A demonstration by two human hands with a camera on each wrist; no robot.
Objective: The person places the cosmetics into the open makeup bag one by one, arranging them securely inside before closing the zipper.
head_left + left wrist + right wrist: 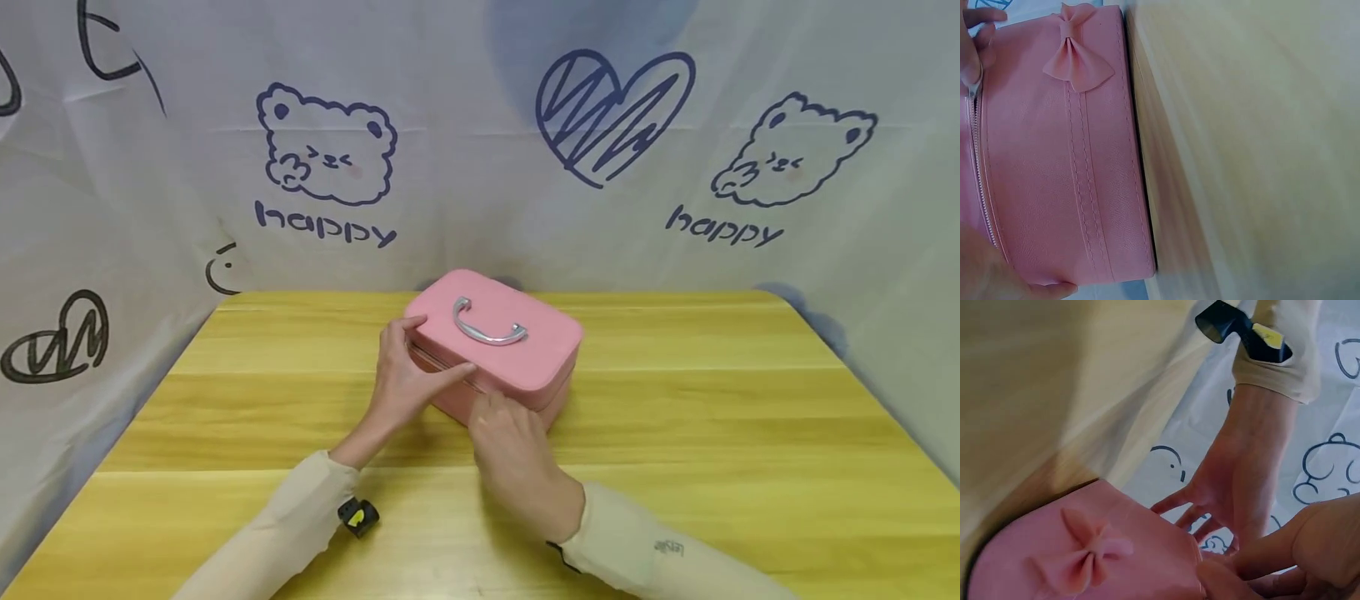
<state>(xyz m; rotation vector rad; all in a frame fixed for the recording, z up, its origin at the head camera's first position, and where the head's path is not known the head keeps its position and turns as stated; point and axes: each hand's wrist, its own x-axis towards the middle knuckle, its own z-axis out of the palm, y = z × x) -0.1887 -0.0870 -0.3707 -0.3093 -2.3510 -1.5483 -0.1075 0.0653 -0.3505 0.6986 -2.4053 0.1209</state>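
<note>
A pink case (540, 333) with a rounded lid and a silver handle (487, 337) stands on the table, turned at an angle. My left hand (397, 387) holds its left corner, the thumb along the front of the lid and the fingers at the left end. At the front seam my right hand (513, 454) pinches the zipper pull (975, 89), which shows in the left wrist view. Zipper teeth (984, 194) run from the pull toward my left hand. Below the seam, a pink bow (1079, 59) decorates the front.
The yellow wood-grain table (712, 450) extends on both sides of the case. Behind it hangs a pale cloth (465, 167) with drawn bears and a heart. A black band with a small camera (360, 517) is on the left sleeve.
</note>
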